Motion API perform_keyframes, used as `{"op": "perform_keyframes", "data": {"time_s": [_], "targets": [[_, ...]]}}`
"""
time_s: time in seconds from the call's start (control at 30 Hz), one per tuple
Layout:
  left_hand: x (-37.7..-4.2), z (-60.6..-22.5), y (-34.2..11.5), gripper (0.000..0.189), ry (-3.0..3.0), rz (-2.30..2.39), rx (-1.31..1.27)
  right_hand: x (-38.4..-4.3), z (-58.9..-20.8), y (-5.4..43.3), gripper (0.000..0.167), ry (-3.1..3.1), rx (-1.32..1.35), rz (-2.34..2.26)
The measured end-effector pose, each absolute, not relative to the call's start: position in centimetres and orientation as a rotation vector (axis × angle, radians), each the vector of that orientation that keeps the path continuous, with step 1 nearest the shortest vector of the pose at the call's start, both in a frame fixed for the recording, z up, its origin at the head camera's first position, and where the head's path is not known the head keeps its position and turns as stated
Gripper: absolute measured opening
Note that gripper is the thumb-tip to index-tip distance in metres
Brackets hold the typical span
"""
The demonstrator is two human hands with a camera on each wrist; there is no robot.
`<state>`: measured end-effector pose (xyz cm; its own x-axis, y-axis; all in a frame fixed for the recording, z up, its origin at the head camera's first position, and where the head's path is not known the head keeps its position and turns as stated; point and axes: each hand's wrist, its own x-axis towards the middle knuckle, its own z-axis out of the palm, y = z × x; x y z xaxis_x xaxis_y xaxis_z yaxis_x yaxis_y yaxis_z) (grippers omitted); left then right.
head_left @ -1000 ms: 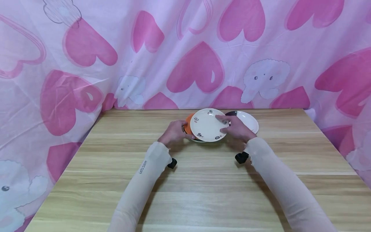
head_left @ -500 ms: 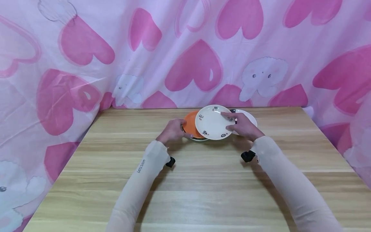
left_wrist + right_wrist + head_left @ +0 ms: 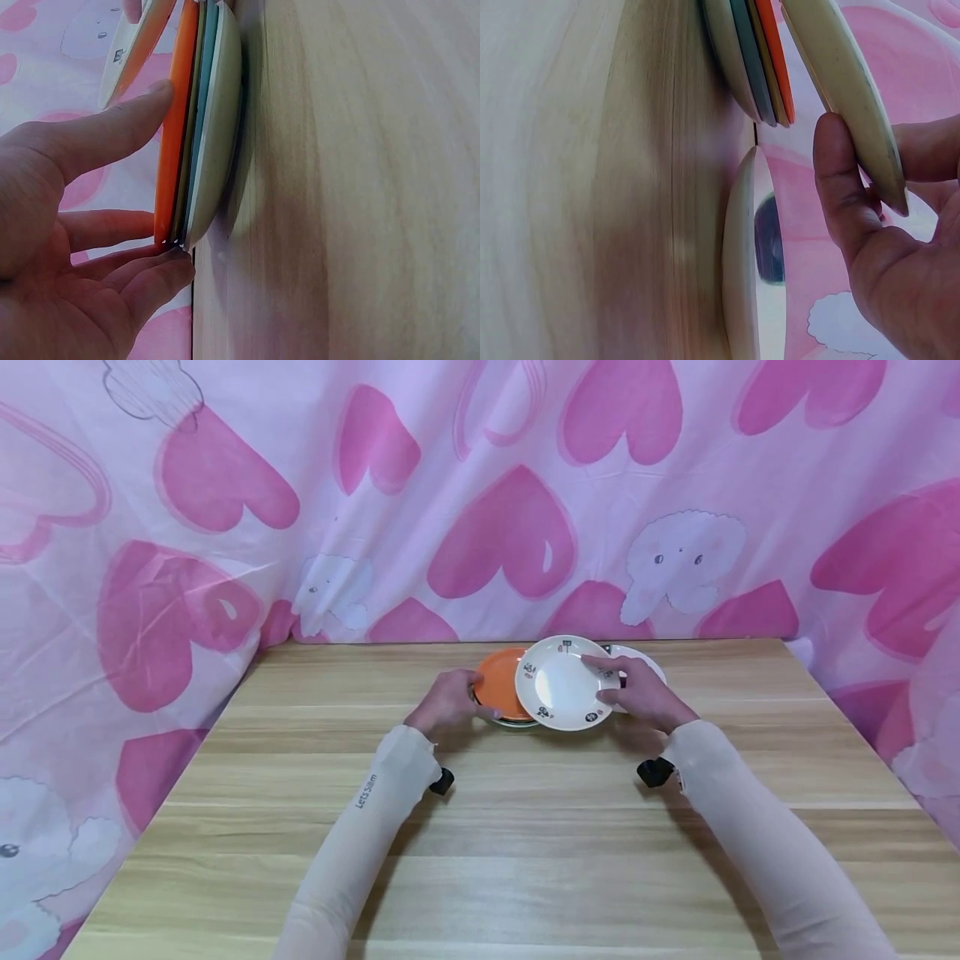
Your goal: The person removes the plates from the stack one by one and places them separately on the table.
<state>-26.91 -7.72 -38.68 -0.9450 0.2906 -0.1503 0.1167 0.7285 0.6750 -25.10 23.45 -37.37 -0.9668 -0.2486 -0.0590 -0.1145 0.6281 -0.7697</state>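
Note:
At the back of the table, my right hand [image 3: 641,693] pinches the right rim of a white plate [image 3: 558,685] with small dark motifs. In the right wrist view that plate [image 3: 847,90] is raised and tilted, thumb on one face and fingers on the other. My left hand [image 3: 446,700] grips the left edge of a plate stack. An orange plate [image 3: 497,683] tops the stack, and the left wrist view shows a teal plate [image 3: 201,127] and a cream dish [image 3: 221,127] under it. My left thumb [image 3: 120,131] touches the orange rim; the other fingers meet the stack's edge.
A white plate with a dark patch [image 3: 769,240] lies on the wooden table [image 3: 480,843] right of the stack, partly hidden behind my right hand in the head view. A pink heart-print curtain [image 3: 502,535] hangs right behind the table's back edge.
My right hand has moved the motif plate to the right, from over the stack towards the plate with the dark patch. More of the orange plate shows. My left hand stays at the stack.

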Motion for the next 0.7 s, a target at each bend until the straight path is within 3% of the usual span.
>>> {"op": "perform_keyframes", "data": {"time_s": [0.33, 0.7], "targets": [[-26.7, -38.7, -7.7, 0.081, 2.633, 1.06, 0.246, -24.2, -37.4, 24.7, 0.065, 2.686, -0.315, -1.27], [-26.8, -38.5, -7.7, 0.075, 2.676, 0.997, 0.31, -23.7, -37.2, 26.4, 0.066, 2.689, -0.297, -1.274]]}}
